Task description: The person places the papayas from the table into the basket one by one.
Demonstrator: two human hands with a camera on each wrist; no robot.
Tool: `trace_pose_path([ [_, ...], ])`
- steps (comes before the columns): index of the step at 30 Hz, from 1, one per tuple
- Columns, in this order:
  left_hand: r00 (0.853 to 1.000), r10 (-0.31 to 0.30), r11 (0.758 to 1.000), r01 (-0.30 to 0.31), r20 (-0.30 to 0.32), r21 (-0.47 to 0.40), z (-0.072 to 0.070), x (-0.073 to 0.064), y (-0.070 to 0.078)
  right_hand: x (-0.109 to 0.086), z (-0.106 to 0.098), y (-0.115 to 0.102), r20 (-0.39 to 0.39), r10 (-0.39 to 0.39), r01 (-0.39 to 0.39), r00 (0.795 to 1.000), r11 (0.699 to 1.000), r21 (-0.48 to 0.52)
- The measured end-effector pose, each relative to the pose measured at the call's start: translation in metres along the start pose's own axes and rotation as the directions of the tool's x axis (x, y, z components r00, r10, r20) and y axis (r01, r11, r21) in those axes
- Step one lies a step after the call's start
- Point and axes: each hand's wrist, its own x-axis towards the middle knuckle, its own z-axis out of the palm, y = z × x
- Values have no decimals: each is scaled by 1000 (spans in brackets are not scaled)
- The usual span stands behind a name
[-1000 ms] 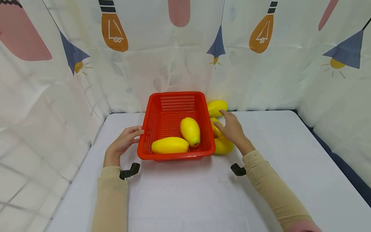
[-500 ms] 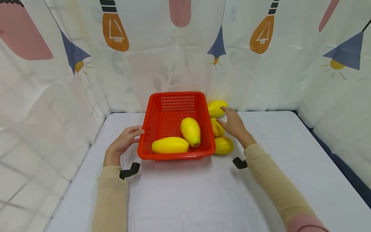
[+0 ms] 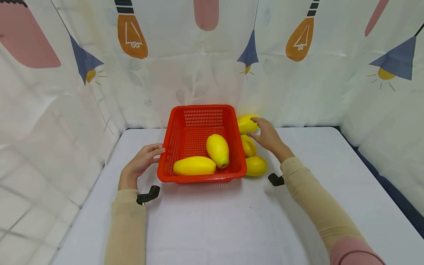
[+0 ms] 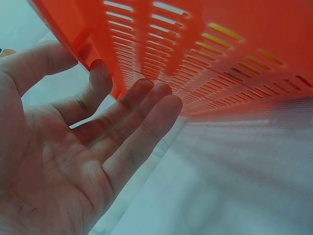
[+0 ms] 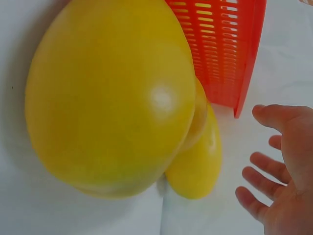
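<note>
A red plastic basket (image 3: 202,179) with slotted walls stands tilted toward the viewer, holding two smooth yellow papaya-like fruits (image 3: 194,166). At its left side my left hand (image 3: 141,162) pinches the rim; in the left wrist view the other fingers (image 4: 142,132) are extended along the outer wall. More yellow fruits lie in a row against the basket's right side: a front one (image 3: 256,166), a middle one (image 3: 249,146) and a back one (image 3: 246,124). My right hand (image 3: 268,137) hovers with spread fingers over the back fruits, partly covering the rear one. In the right wrist view that hand (image 5: 288,166) holds nothing.
A white cloth covers the table (image 3: 212,224). Behind and at both sides hangs a white printed curtain (image 3: 205,66). Dark mounts for the wrist cameras (image 3: 148,195) stick out below both hands.
My right hand has shifted slightly back and to the right, so more of the middle fruit shows. The left hand, basket and fruits stay where they were.
</note>
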Motion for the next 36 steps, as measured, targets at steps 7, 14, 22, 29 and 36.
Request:
trace_pose_path([
  [7,1000,-3,1000,3,-4,5,-1,0,0,9,-3,3,30,23,-23,999,1000,-21],
  [14,1000,-8,1000,8,-2,3,-1,1,-1,15,-4,8,23,0,0,1000,999,-34],
  [22,1000,-13,1000,12,-7,-19,0,0,-1,25,-5,8,51,-14,17,999,998,-60],
  [29,1000,-21,1000,20,-12,-17,1,-1,0,30,-3,15,54,-29,34,998,996,-83],
  [36,1000,-24,1000,24,-8,-11,1,0,0,38,-4,24,70,-10,17,998,995,-98],
])
